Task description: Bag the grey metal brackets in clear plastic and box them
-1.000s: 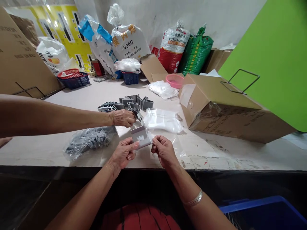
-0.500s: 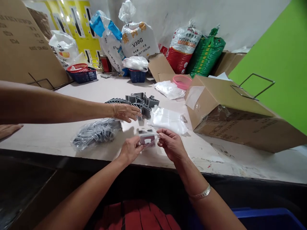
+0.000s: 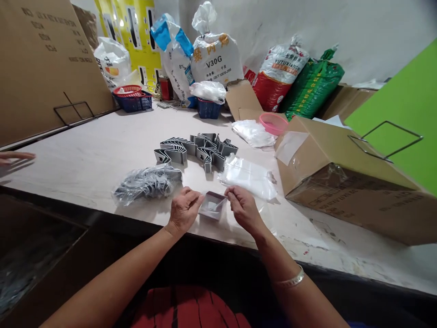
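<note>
On the desk (image 3: 85,150), the left hand (image 3: 184,210) and right hand (image 3: 243,208) sit just either side of a folded grey metal bracket (image 3: 212,206) on a clear plastic bag (image 3: 262,214), both pinched nearly shut, though any grip on the film cannot be told.

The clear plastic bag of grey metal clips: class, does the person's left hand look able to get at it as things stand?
Probably yes: the left hand sits close beside the clear plastic bag on the pale tabletop, and nothing appears to stand between them.
</note>
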{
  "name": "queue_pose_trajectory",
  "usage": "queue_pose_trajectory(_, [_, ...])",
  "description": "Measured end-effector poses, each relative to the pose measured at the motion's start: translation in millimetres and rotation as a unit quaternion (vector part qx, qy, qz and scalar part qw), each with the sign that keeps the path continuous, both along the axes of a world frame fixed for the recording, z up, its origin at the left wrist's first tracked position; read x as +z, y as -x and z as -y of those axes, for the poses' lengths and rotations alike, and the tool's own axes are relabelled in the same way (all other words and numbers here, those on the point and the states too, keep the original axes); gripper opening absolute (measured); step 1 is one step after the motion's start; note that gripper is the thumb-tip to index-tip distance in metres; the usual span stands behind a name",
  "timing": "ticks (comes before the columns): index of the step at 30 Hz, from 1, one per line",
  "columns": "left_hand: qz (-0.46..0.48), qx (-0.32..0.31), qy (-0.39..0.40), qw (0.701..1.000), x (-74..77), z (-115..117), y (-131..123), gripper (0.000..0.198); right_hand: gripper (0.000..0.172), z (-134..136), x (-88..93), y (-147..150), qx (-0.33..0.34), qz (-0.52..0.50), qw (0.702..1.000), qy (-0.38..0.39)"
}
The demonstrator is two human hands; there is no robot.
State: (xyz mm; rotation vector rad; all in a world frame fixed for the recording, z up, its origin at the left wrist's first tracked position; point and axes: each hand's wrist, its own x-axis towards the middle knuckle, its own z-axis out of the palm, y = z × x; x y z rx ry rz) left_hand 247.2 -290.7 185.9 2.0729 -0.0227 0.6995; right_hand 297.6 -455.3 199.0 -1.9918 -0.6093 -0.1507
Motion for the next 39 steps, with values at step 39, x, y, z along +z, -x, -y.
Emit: queue_pose_trajectory(39, [-0.197,0.046,-0.356,0.912,68.1,-129.8,-1.5,0.048,0.013,-133.7,-34.6,-2.0,-0.102,0.044,0.991,-0.073])
